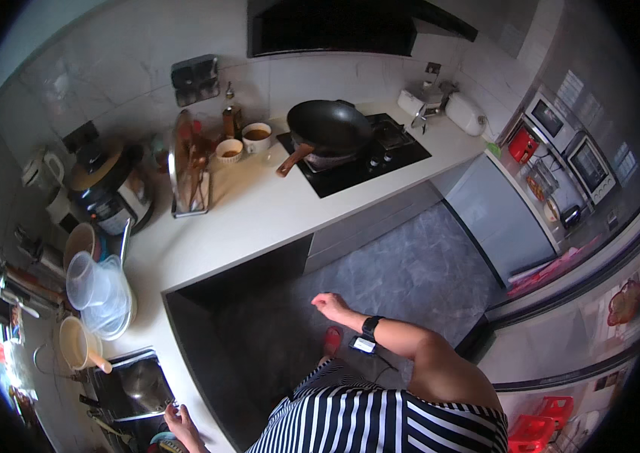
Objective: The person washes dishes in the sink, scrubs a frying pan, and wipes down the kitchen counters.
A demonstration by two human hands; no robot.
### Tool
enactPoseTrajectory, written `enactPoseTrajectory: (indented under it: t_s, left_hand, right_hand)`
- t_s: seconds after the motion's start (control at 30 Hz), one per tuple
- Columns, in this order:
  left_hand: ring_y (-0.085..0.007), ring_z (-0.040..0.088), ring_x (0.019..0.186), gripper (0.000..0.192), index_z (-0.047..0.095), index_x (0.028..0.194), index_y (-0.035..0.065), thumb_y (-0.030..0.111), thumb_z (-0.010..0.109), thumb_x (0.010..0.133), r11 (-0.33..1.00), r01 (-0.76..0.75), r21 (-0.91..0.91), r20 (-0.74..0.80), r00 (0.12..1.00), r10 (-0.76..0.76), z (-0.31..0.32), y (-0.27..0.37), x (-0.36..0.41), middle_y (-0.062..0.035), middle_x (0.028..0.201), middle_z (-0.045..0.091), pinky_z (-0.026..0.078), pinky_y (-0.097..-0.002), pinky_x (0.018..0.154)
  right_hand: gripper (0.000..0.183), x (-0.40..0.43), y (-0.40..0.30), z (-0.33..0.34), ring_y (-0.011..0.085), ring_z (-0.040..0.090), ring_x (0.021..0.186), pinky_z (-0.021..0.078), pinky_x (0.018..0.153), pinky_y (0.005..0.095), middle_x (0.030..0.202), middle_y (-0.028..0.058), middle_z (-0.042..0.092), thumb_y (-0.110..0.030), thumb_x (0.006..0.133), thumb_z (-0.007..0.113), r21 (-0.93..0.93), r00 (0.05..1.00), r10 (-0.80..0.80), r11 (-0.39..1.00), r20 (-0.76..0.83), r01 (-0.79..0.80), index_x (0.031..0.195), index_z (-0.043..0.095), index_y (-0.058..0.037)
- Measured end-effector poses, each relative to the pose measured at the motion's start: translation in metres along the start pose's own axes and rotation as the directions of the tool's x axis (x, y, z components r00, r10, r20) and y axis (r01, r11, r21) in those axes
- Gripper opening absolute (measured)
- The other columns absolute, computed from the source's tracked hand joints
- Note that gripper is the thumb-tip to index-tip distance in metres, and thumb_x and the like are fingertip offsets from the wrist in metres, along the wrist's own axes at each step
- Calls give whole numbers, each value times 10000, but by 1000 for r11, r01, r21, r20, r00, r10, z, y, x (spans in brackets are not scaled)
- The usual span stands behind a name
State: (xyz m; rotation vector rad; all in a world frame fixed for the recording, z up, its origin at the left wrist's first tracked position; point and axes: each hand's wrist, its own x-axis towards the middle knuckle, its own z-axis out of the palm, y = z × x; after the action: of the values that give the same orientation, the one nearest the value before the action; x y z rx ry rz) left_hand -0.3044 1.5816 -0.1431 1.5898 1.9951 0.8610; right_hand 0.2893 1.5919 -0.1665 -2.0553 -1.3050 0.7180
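My left hand (181,426) is at the bottom left, by the front rim of the sink (137,385). Its fingers are parted and I see nothing in them. Inside the sink is a shiny metal surface. My right hand (332,307) hangs over the grey floor with its fingers loosely bent and no object visible in it; a black watch (371,327) is on that wrist. Left of the sink, a cream dipper (79,345) with an orange-tipped handle stands on the counter. Behind it, clear plastic bowls (106,291) are stacked.
A dark wok (328,127) sits on the black gas hob (399,148), its wooden handle jutting over the counter (240,218). Along the wall are a knife and board rack (190,175), two white cups (256,136) of sauce and an electric cooker (107,189). Red stools (535,433) stand at lower right.
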Motion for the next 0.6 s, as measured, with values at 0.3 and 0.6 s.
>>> enactPoseTrajectory:
  t_s: [0.3, 0.6]
  left_hand:
    - [-277, 679, 999, 347, 639, 1139, -13, 129, 710, 831, 979, -49, -196, 557, 817, 153, 164, 305, 26, -170, 1063, 695, 535, -353, 854]
    - [-267, 698, 844, 302, 664, 1078, 12, 233, 671, 871, 942, -257, -216, 663, 669, 335, 284, 431, 86, -153, 915, 705, 547, -349, 747]
  right_hand:
    - [125, 12, 167, -135, 166, 662, 719, 527, 673, 308, 791, 78, 696, -106, 877, 638, 360, 966, 209, 922, -151, -143, 967, 711, -61]
    - [151, 43, 201, -235, 149, 694, 752, 508, 640, 265, 914, 50, 713, -142, 943, 614, 505, 919, 370, 824, -135, -258, 1005, 688, -26]
